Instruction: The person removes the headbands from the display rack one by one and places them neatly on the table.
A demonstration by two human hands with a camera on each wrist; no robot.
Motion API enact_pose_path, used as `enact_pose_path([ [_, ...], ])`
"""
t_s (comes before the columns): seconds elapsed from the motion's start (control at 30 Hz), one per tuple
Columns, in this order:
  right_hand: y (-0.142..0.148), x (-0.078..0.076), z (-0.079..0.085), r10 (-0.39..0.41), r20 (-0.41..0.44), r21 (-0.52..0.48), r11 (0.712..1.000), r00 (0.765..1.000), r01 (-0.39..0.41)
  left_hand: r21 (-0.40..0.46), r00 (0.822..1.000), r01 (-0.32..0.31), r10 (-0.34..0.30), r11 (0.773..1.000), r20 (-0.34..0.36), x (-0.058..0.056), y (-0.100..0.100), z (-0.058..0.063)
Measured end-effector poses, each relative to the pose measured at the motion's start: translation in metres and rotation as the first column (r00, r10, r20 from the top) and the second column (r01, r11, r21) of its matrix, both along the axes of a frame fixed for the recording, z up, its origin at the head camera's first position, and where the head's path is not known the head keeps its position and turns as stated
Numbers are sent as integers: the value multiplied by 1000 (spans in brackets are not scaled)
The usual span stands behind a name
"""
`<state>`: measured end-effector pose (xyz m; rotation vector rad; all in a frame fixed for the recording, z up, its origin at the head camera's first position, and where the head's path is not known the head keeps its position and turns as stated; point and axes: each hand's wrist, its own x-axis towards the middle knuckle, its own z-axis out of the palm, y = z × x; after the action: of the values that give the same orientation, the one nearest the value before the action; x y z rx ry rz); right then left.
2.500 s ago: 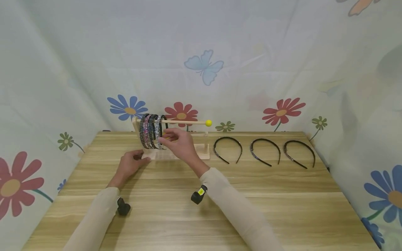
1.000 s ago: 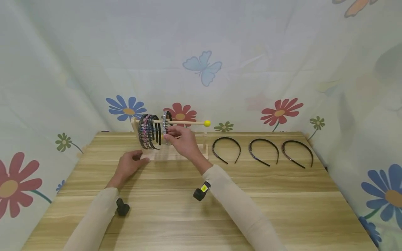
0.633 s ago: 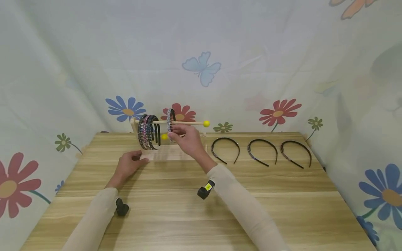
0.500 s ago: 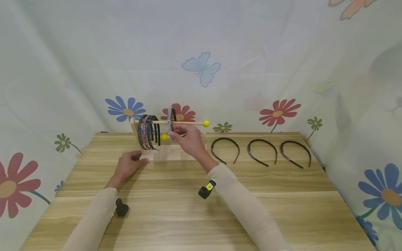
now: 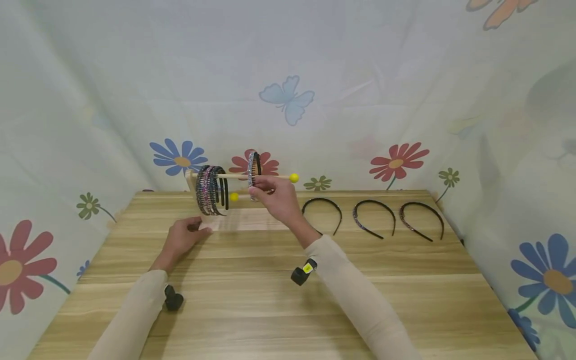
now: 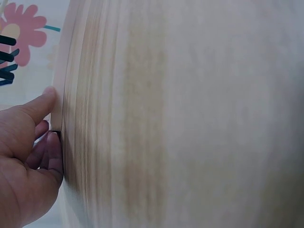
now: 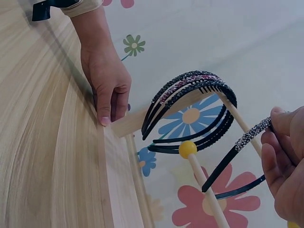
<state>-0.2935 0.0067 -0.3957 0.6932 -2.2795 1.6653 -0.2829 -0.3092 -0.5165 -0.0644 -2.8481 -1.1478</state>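
My right hand (image 5: pixel 279 200) pinches a silver rhinestone headband (image 5: pixel 251 170) between thumb and fingers. That headband surrounds the upper rod of a wooden rack, between the hanging group and the rod's yellow ball end (image 5: pixel 294 178). Several dark glittery headbands (image 5: pixel 208 190), one with pink stones, hang together at the rod's left end; the right wrist view shows their black tips (image 7: pixel 151 126). At the left end of the rack's base (image 5: pixel 247 220), my left hand (image 5: pixel 182 235) grips the corner, thumb (image 6: pixel 42 105) against the wood. My right hand and forearm hide the base's right end.
Three black headbands with sparkly sections, a near one (image 5: pixel 322 199), a middle one (image 5: pixel 374 201) and a far right one (image 5: pixel 423 203), lie on the wooden table (image 5: pixel 252 300). A lower rod with a yellow ball (image 5: pixel 234 197) sits under the upper one. A flowered curtain (image 5: pixel 288 45) stands behind.
My right hand has drawn the silver headband rightward along the upper rod, away from the hanging group. My left hand has stayed at the base's corner.
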Motion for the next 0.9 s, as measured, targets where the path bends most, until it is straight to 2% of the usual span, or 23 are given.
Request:
enact_pose_path([
  [0.27, 15, 2, 6, 0, -38, -16, 1000, 999, -1, -3, 1000, 0, 0, 1000, 4, -1, 0, -2],
  [0.67, 33, 4, 11, -20, -35, -20, 1000, 999, 20, 7, 1000, 5, -5, 1000, 5, -1, -1, -2],
  [0.9, 46, 8, 14, -57, -65, 15, 998, 996, 58, 9, 1000, 9, -9, 1000, 8, -2, -2, -4],
])
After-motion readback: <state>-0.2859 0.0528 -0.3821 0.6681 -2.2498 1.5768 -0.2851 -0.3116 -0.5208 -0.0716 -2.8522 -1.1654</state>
